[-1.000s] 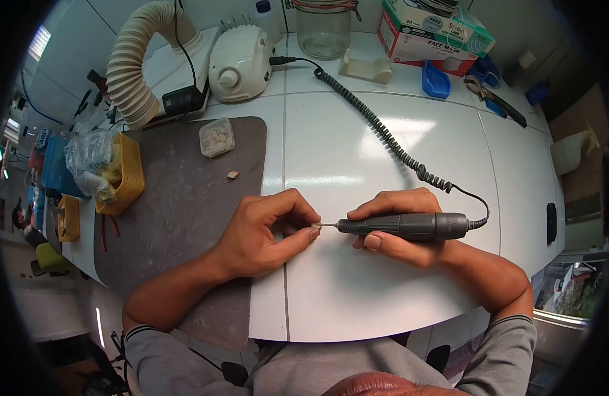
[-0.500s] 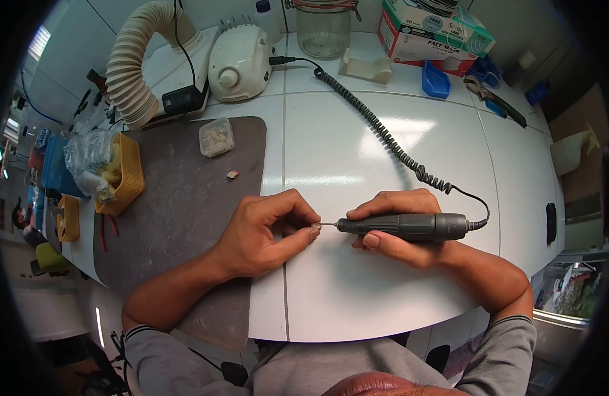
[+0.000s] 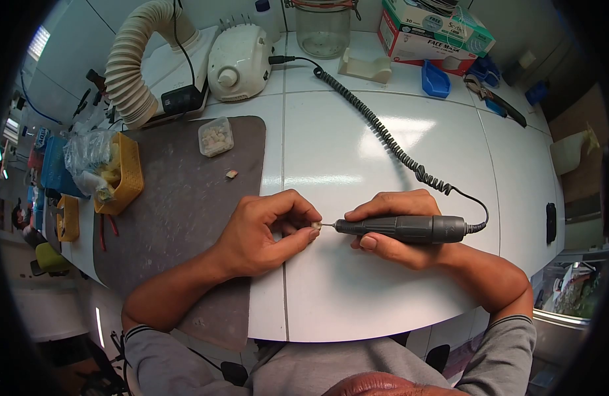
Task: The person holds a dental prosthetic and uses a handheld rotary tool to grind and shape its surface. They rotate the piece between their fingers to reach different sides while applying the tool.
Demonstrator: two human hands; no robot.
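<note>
Between thumb and index finger, my left hand (image 3: 268,231) pinches a small cream-coloured piece (image 3: 316,226), mostly covered by the fingertips. My right hand (image 3: 400,224) is wrapped round a dark grey rotary handpiece (image 3: 410,228), held level and pointing left. Its thin metal bit (image 3: 328,225) reaches right up to the piece. From the handpiece's rear end a black coiled cord (image 3: 384,132) runs back to a white control unit (image 3: 240,65) with a round knob.
A grey mat (image 3: 186,178) covers the table's left part. On it are a small clear tub (image 3: 216,136) of pale pieces and a loose chip (image 3: 232,174). Farther out are a yellow basket (image 3: 129,175), a ribbed hose (image 3: 123,79), a glass jar (image 3: 323,30) and a blue scoop (image 3: 436,80).
The handpiece and my right hand have shifted very slightly left. A bit more of the small piece shows at my left fingertips.
</note>
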